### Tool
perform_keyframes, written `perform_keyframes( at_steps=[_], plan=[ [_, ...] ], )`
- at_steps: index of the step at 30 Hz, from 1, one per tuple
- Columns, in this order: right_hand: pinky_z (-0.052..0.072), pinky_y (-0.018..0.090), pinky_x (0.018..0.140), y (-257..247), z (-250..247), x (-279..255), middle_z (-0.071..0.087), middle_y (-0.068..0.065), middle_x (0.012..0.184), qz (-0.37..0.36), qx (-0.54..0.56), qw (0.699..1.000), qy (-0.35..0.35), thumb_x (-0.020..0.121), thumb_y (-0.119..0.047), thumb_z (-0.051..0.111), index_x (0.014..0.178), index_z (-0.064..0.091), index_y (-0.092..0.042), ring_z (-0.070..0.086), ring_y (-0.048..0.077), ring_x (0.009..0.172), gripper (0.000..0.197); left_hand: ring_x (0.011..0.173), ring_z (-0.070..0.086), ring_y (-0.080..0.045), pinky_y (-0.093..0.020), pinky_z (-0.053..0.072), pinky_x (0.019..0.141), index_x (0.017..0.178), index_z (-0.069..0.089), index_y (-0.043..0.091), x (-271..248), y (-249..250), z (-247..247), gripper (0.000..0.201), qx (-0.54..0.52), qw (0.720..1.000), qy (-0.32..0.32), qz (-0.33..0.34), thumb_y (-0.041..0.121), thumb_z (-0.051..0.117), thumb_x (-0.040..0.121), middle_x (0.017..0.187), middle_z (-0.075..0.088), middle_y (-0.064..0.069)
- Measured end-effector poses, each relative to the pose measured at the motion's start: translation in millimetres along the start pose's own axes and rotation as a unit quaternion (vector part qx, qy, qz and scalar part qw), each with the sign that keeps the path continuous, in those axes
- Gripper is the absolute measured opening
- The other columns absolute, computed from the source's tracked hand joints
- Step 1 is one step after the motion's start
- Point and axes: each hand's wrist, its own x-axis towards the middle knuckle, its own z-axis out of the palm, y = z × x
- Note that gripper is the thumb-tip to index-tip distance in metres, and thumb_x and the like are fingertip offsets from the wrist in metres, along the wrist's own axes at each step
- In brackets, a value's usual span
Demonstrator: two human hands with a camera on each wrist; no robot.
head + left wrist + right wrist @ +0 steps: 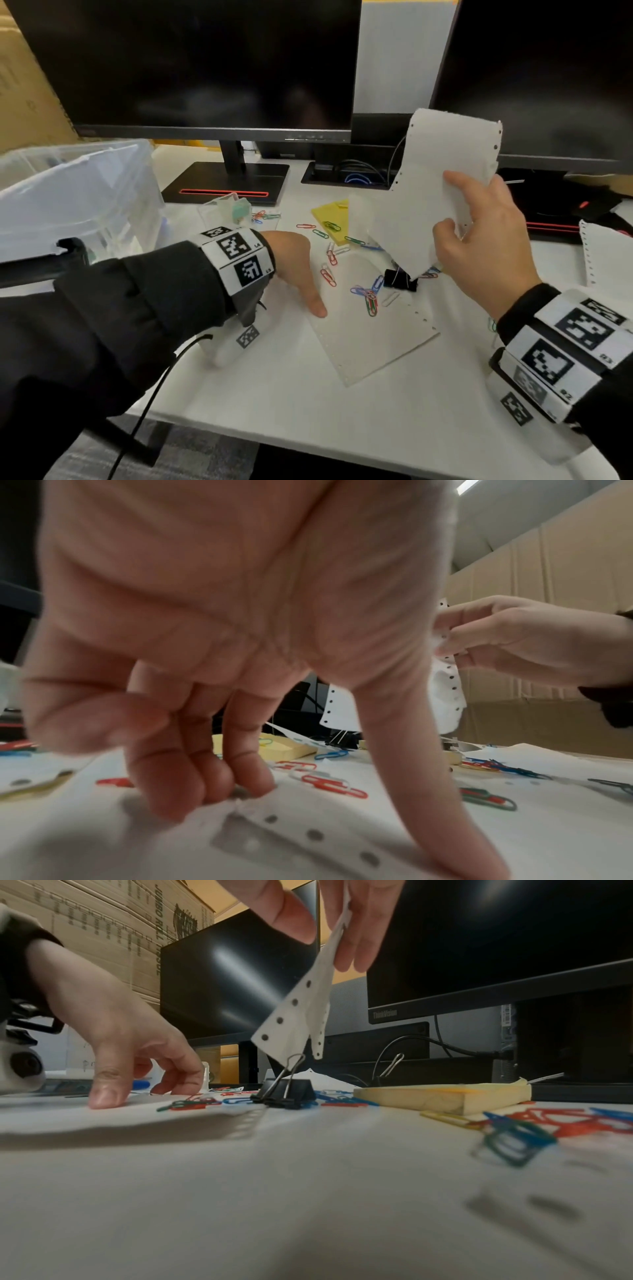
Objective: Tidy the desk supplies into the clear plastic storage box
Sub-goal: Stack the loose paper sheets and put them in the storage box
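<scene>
My left hand point(305, 284) presses on a white perforated sheet point(370, 339) lying flat on the desk, the thumb straight on the paper and the fingertips point(253, 785) at its punched edge. My right hand point(455, 202) pinches a lifted wad of white perforated paper point(442, 161) above the desk, thumb on one side and fingers on the other. Under it stands a black binder clip point(399, 279). Coloured paper clips point(368, 298) are scattered on and around the flat sheet. A yellow sticky pad point(334, 219) lies behind them. The clear plastic storage box point(78, 195) stands at the far left.
Two dark monitors point(205, 68) point(548, 85) block the back of the desk, with a stand base point(229, 181) and a cable tray point(346, 171) below. A small clear case point(226, 209) sits by the box. Another perforated sheet point(606, 253) lies at the right edge.
</scene>
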Motion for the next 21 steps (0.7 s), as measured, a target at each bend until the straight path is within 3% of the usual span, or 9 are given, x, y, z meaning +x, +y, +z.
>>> perform_keyframes(
  at_steps=[2, 5, 10, 14, 19, 21],
  plan=[
    [0.033, 0.018, 0.089, -0.5, 0.0, -0.8, 0.038, 0.005, 0.135, 0.008, 0.0, 1.0, -0.006, 0.087, -0.007, 0.05, 0.139, 0.038, -0.016, 0.04, 0.017, 0.123, 0.054, 0.098, 0.057, -0.019, -0.028, 0.045, 0.089, 0.113, 0.061, 0.013, 4.2, -2.3, 1.1, 0.073, -0.014, 1.0, -0.008, -0.003, 0.054, 0.081, 0.056, 0.111, 0.064, -0.001],
    [0.033, 0.019, 0.09, 0.5, 0.1, -1.1, 0.037, 0.005, 0.137, 0.013, 0.0, 1.0, -0.014, 0.087, -0.008, 0.051, 0.139, 0.038, -0.016, 0.039, 0.018, 0.126, 0.054, 0.077, 0.056, -0.018, -0.028, 0.049, 0.077, 0.108, 0.065, 0.009, 6.1, -2.1, 4.4, 0.067, -0.072, 0.997, -0.012, -0.008, 0.045, 0.084, 0.056, 0.092, 0.065, -0.002],
    [0.033, 0.019, 0.091, 1.2, 0.6, -0.2, 0.038, 0.006, 0.136, 0.014, -0.002, 1.0, -0.016, 0.087, -0.007, 0.051, 0.139, 0.038, -0.015, 0.039, 0.02, 0.126, 0.054, 0.064, 0.061, -0.012, -0.022, 0.052, 0.072, 0.107, 0.055, 0.012, 0.9, 3.9, 5.5, 0.06, -0.135, 0.991, -0.007, -0.007, 0.03, 0.087, 0.06, 0.085, 0.067, -0.002],
    [0.029, 0.015, 0.089, 1.1, -0.2, -0.8, 0.037, 0.007, 0.134, 0.008, -0.005, 1.0, -0.015, 0.087, -0.006, 0.05, 0.14, 0.036, -0.015, 0.039, 0.017, 0.123, 0.056, 0.079, 0.063, -0.018, -0.028, 0.052, 0.087, 0.125, 0.052, 0.006, -4.2, 8.3, 2.7, 0.065, -0.156, 0.987, 0.043, 0.013, 0.014, 0.082, 0.068, 0.113, 0.067, -0.011],
    [0.028, 0.014, 0.091, 2.5, 0.9, -1.0, 0.037, 0.007, 0.133, 0.01, -0.004, 1.0, -0.027, 0.088, -0.008, 0.05, 0.141, 0.035, -0.013, 0.038, 0.017, 0.124, 0.055, 0.082, 0.066, -0.02, -0.032, 0.055, 0.084, 0.12, 0.056, 0.008, -13.4, 8.2, -13.9, 0.051, -0.19, 0.975, 0.116, 0.025, 0.002, 0.074, 0.073, 0.103, 0.07, -0.011],
    [0.028, 0.015, 0.092, 1.9, 1.3, -0.9, 0.037, 0.007, 0.134, 0.012, 0.0, 1.0, -0.026, 0.089, -0.01, 0.05, 0.141, 0.035, -0.012, 0.038, 0.018, 0.125, 0.054, 0.075, 0.067, -0.017, -0.031, 0.057, 0.072, 0.115, 0.058, 0.01, -18.6, 8.0, -25.3, 0.046, -0.224, 0.962, 0.153, 0.035, 0.001, 0.073, 0.073, 0.09, 0.069, -0.006]
  ],
)
